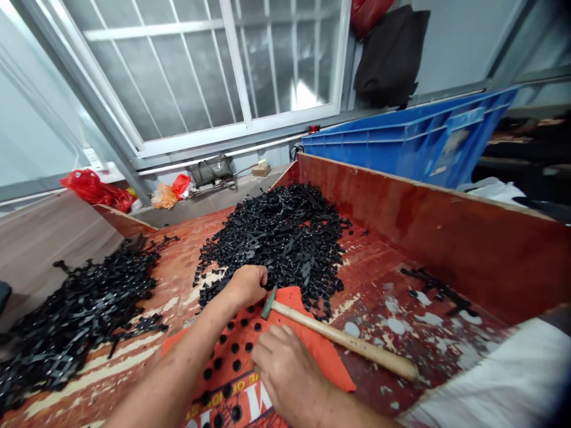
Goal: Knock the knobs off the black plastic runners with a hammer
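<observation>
My left hand [246, 285] reaches to the near edge of a large pile of small black parts [285, 232]; its fingers curl down and hide whatever they may hold. My right hand [283, 365] rests with bent fingers over an orange printed sheet [328, 356], and its fingertips are hidden beneath it. Several round black pieces [237, 365] lie spread on the sheet, left of my right hand. A hammer [343, 337] with a green head and a wooden handle lies across the sheet, its head between my hands and its handle pointing to the lower right.
Another heap of black parts [84, 303] lies on the left of the red worktop [178, 285]. A red wooden side board [428, 232] runs along the right, with a blue crate [401, 142] behind it. Red plastic bags [96, 190] sit at the back left, below a barred window.
</observation>
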